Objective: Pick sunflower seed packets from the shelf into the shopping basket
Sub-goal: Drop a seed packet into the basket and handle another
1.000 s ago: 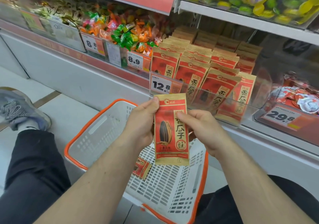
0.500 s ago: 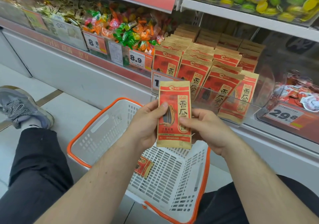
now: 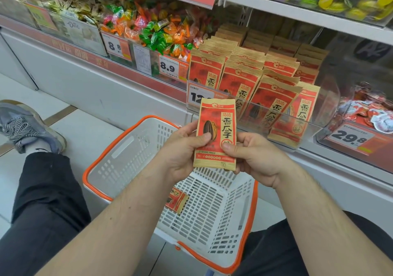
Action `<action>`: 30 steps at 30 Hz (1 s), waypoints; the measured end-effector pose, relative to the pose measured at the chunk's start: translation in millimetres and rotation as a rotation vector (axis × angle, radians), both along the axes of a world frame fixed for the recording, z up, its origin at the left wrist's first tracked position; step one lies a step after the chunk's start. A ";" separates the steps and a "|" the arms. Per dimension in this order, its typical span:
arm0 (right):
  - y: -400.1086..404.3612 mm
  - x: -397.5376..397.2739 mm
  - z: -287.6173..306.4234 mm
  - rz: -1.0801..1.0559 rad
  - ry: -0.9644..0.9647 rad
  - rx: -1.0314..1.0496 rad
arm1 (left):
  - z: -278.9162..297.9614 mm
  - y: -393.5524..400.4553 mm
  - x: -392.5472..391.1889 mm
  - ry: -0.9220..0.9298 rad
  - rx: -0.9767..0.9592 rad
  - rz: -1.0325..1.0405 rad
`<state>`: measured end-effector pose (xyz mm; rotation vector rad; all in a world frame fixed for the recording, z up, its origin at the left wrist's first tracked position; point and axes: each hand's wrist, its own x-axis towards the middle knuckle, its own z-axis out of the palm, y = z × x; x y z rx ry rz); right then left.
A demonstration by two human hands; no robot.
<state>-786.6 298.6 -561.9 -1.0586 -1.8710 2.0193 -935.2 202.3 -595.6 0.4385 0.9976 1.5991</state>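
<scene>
We see both hands holding one sunflower seed packet upright above the shopping basket. The left hand has its thumb pressed on the packet's front, over the printed seed, with its fingers curled behind the left edge. The right hand pinches the lower right part, thumb on the front and fingers wrapped behind. So both hands are clamped on the same packet, which stands clear of the basket and just in front of the shelf bin.

We find more matching packets standing in rows inside that clear bin, behind a 12-something price tag partly hidden by the held packet. One further packet lies on the basket's white slotted floor, partly covered by the left forearm. The basket, rimmed in orange, sits on the floor between the person's dark-trousered legs.
</scene>
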 end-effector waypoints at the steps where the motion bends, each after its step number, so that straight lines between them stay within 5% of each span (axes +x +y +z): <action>1: -2.3 -0.5 1.3 -0.006 -0.021 0.038 | -0.9 -0.1 0.2 0.069 -0.018 0.009; 4: -11.1 -3.7 2.3 -0.010 -0.163 0.283 | -3.1 -1.3 2.0 0.352 -0.120 -0.011; 9: -18.3 -7.4 -0.5 0.172 -0.350 0.475 | -6.8 -1.1 7.7 0.387 -0.224 -0.075; 12: -17.2 -3.1 3.3 0.235 -0.336 0.435 | -10.9 -2.4 5.3 0.409 -0.246 -0.080; 15: -15.1 -4.1 6.7 0.075 -0.231 0.419 | -14.7 -4.4 2.9 0.432 -0.237 -0.124; 20: -13.0 -9.8 4.2 -0.053 -0.191 0.645 | -12.3 -6.9 6.8 0.395 -0.170 -0.253; 30: -9.0 -11.6 -2.2 -0.100 0.100 0.243 | -21.1 -3.9 3.7 0.199 -0.028 -0.369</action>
